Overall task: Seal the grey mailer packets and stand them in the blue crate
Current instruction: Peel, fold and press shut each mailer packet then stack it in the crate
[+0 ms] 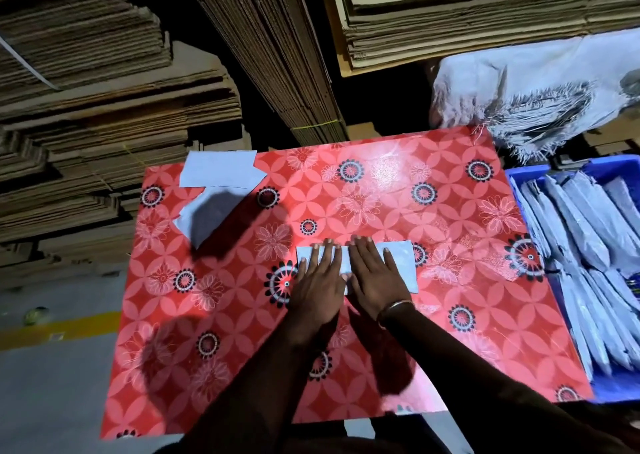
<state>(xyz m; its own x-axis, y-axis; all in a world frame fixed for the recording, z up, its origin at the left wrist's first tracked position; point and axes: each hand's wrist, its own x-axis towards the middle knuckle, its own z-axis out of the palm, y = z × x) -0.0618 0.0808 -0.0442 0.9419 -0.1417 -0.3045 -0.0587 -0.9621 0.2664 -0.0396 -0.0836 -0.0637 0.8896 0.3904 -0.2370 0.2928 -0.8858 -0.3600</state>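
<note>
Head camera looks down on a table covered in a glossy red oilcloth with white and black flower medallions (381,190). Near its middle lies a flat, pale grey plastic mailer packet (401,263), long side running left to right. Both hands are spread flat on top of it, side by side and nearly touching. The left hand (320,280) has its fingers straight and slightly fanned, pressing down on the left half of the packet; nothing is pinched or gripped. The right hand (374,277) lies the same way, palm down and fingers extended over the middle, with a thin metal bangle (396,306) at the wrist. Only the packet's two ends show clear of the hands.

At the far left of the table lie more pale grey mailer packets (218,190), loosely overlapped and partly in shadow, well apart from the one under the hands.

Just beside the table's right edge stands a blue plastic crate (526,174), packed with rows of grey filled packets (588,239) standing on edge and leaning against one another. Beyond the crate sits a white woven sack (519,83) with a frayed edge. Stacks of flattened brown corrugated cardboard (104,107) rise behind the table, right across the back.
</note>
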